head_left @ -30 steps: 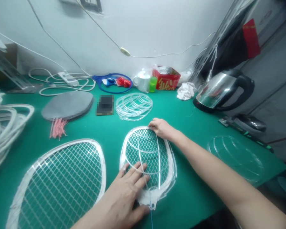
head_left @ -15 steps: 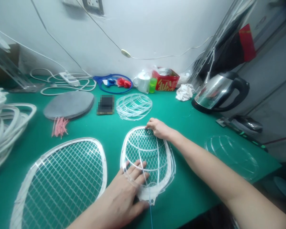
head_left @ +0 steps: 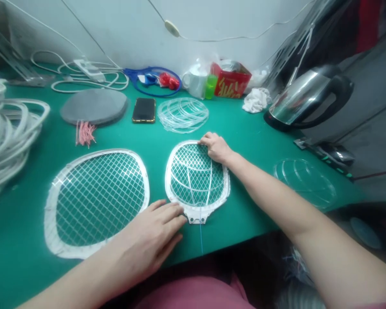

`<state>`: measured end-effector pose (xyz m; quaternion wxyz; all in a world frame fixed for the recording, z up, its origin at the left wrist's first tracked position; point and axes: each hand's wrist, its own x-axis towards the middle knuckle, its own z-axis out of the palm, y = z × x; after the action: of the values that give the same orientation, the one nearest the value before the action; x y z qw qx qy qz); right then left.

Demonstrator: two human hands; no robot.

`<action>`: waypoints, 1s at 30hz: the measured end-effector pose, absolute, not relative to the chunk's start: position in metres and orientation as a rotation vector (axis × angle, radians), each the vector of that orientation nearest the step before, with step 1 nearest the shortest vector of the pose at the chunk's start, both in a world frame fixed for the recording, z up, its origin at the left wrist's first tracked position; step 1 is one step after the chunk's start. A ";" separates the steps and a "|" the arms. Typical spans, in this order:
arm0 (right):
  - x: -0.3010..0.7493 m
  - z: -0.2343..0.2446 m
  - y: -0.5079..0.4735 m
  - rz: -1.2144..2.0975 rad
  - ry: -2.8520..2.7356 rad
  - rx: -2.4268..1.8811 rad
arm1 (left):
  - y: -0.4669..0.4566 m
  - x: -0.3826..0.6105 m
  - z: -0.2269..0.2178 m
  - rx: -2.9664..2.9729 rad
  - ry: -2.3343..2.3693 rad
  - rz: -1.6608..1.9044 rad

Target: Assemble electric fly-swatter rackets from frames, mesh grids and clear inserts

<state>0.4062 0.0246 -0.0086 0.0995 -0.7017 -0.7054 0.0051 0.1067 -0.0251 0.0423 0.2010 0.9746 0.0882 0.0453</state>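
Note:
A white oval mesh frame (head_left: 197, 205), like the head of an electric fly swatter, lies on the green table with clear curved ribs over its mesh. A thin blue wire (head_left: 201, 236) hangs from its lower tab. My right hand (head_left: 216, 148) pinches the frame's top rim at the right. Beside the lower left of the frame is my left hand (head_left: 159, 229), its fingers stretched and holding nothing, the fingertips close to the rim. To the left lies another white mesh frame (head_left: 51, 223), without ribs, partly behind my left forearm.
Behind are clear rib grids (head_left: 183, 113), a phone (head_left: 143, 110), a grey stack of sheets (head_left: 94, 105) and pink wires (head_left: 85, 134). White frames (head_left: 25, 128) pile up at left. A steel kettle (head_left: 305, 101) stands at right, near another clear grid (head_left: 305, 182).
The view has tilted down. My left hand has come off the mesh and moved to the frame's lower left. The clear ribs now sit more evenly within the frame; my right hand stays at the top rim.

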 end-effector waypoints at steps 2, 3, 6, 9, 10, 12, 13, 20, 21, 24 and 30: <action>0.406 -0.009 0.024 0.003 -2.077 -2.079 | -0.023 0.110 0.044 2.706 0.262 0.203; 0.406 -0.009 0.024 0.001 -2.073 -2.084 | -0.020 0.115 0.042 2.710 0.261 0.233; 0.404 -0.008 0.023 0.008 -2.067 -2.090 | -0.009 0.132 0.033 2.718 0.184 0.235; 0.403 -0.006 0.022 0.020 -2.058 -2.093 | -0.003 0.140 0.023 2.703 0.098 0.193; 0.403 -0.006 0.022 0.022 -2.055 -2.095 | -0.002 0.140 0.021 2.709 0.080 0.188; 0.402 -0.006 0.021 0.026 -2.051 -2.101 | -0.002 0.138 0.018 2.731 0.055 0.168; 0.402 -0.006 0.022 0.026 -2.050 -2.104 | -0.002 0.136 0.018 2.740 0.050 0.154; 0.403 -0.008 0.022 0.008 -2.040 -2.089 | -0.001 0.128 0.012 2.775 0.033 0.165; 0.403 -0.008 0.021 0.001 -2.038 -2.087 | -0.001 0.126 0.010 2.781 0.019 0.173; 0.402 -0.010 0.021 -0.016 -2.038 -2.084 | -0.003 0.124 0.008 2.801 -0.008 0.217; 0.404 -0.012 0.024 -0.035 -2.043 -2.110 | -0.005 0.124 0.011 2.814 0.020 0.183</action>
<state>0.4041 0.0241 -0.0121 0.1019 -0.7145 -0.6920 -0.0119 0.1245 -0.0051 0.0106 0.1599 0.9850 0.0070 0.0639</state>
